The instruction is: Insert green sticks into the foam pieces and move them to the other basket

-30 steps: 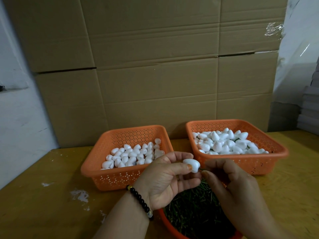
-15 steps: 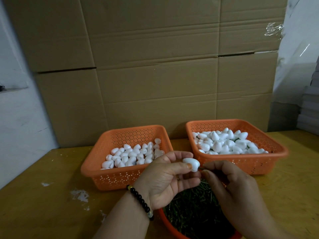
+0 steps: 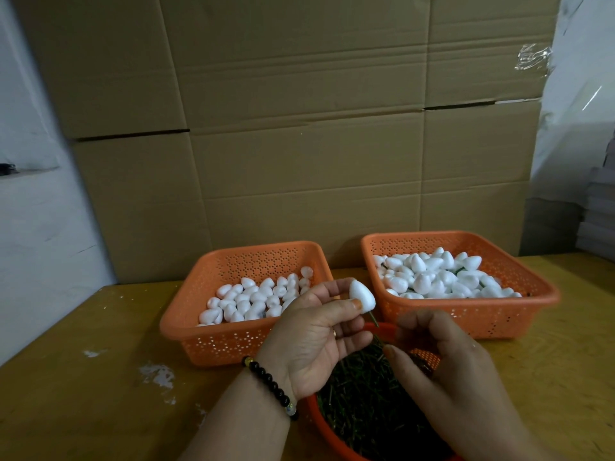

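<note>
In front of the two orange baskets, the left hand (image 3: pixel 312 341) pinches one white foam piece (image 3: pixel 362 295) between thumb and fingers. A green stick (image 3: pixel 372 319) pokes out from under it, so this one looks done and only needs to go in a basket. The right hand (image 3: pixel 446 364) is just below, fingers curled; I cannot tell if it holds anything. It hovers over a red bowl (image 3: pixel 324 424) full of green sticks.

The right basket (image 3: pixel 466 316) holds a big heap of foam, with bits of green showing, so maybe those are finished. The left basket (image 3: pixel 213 337) holds fewer pieces, and these seem still plain. So lots of work is left.

Everything sits on a yellow wooden table (image 3: pixel 83 394) with white scuffs. Big cardboard boxes (image 3: pixel 299 128) stand behind.
</note>
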### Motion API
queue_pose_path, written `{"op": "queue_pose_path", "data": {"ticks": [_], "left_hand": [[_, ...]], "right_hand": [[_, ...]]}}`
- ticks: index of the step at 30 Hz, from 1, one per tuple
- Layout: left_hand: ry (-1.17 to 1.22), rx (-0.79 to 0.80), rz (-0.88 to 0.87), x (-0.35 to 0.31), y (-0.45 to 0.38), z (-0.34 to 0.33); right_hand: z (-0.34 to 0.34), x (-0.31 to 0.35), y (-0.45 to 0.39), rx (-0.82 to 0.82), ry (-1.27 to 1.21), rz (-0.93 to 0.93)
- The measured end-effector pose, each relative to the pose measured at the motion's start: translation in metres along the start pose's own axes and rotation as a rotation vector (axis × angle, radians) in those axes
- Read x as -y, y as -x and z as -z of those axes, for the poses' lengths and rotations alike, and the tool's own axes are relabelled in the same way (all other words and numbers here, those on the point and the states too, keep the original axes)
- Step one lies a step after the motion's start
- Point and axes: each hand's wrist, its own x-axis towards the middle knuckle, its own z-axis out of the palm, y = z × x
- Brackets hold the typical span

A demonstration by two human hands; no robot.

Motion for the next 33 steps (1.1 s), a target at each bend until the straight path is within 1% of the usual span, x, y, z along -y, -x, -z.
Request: {"op": "queue_pose_path", "data": {"ticks": [3,6,10,13,19,27,31,33], "left_hand": [[-0.042,-0.008,-0.019,0.001,0.0,0.002],[-0.03,-0.012,-0.016,0.001,0.0,0.001],[0.058,0.005,0.05,0.0,0.0,-0.001],[0.157,0.028,0.128,-0.002,0.001,-0.001],[0.283,0.005,0.197,-0.003,0.0,-0.002],[0.423,0.027,0.2,-0.004,0.001,-0.005],[0.431,0.047,0.193,-0.004,0.001,-0.006],[0.446,0.033,0.194,-0.003,0.0,-0.006]], "right_hand": [[0.0,0.0,0.0,0.017,0.019,0.01],[0.001,0.002,0.0,0.042,0.03,0.008],[0.004,0.006,0.0,0.094,0.101,0.017],[0.006,0.009,0.0,0.169,0.155,0.022],[0.007,0.015,0.0,0.249,0.218,0.022],[0.007,0.017,-0.001,0.299,0.265,0.022],[0.007,0.017,0.001,0.322,0.292,0.026],[0.007,0.016,0.001,0.342,0.3,0.03]]}}
